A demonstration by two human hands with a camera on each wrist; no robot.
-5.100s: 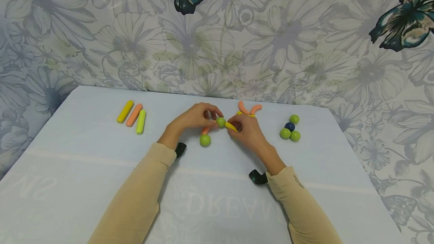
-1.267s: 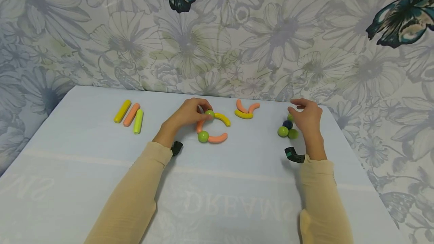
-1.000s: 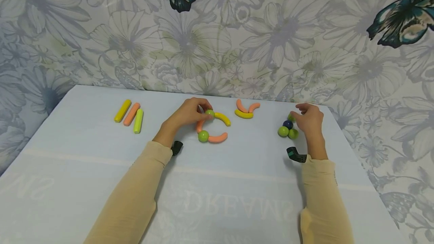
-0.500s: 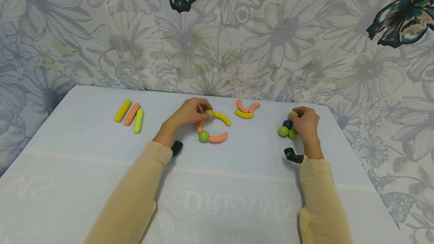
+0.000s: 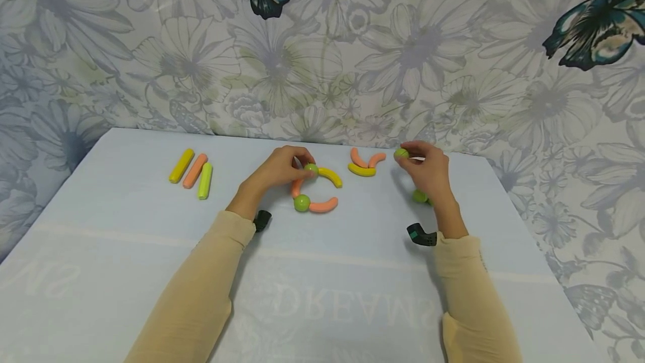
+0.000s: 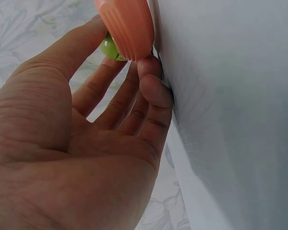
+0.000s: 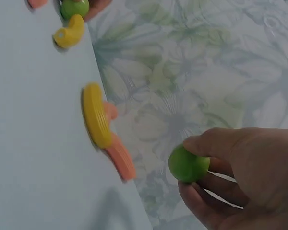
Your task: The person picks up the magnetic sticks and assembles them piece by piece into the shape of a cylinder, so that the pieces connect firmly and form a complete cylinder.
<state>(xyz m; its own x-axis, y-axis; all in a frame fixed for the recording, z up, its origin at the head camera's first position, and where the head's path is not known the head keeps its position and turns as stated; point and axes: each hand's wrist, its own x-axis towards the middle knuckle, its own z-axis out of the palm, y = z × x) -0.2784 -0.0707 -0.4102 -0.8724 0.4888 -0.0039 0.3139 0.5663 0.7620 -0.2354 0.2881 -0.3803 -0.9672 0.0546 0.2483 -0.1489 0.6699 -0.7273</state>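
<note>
My left hand (image 5: 279, 168) pinches a green ball (image 5: 311, 168) between thumb and fingers, low at the table. That ball joins a yellow curved piece (image 5: 330, 177) and an orange curved piece (image 5: 297, 187). The orange one runs to a second green ball (image 5: 302, 203), from which another orange curved piece (image 5: 323, 205) extends, so the shape is a ring with a gap at its right. Raised above the table on the right, my right hand (image 5: 428, 172) pinches a loose green ball (image 7: 188, 164) by thumb and fingertips.
Two orange curved pieces and a yellow curved piece (image 5: 361, 170) lie at the back. Green balls (image 5: 420, 195) sit under my right hand, partly hidden. To the left lie straight yellow (image 5: 181, 166), orange (image 5: 195, 171) and light green (image 5: 205, 181) sticks. A patterned wall stands behind the table.
My right hand set down curved pieces at the ring, reached to the balls at right, took a green one, and has lifted it leftward. My left hand has stayed on its ball lately.
</note>
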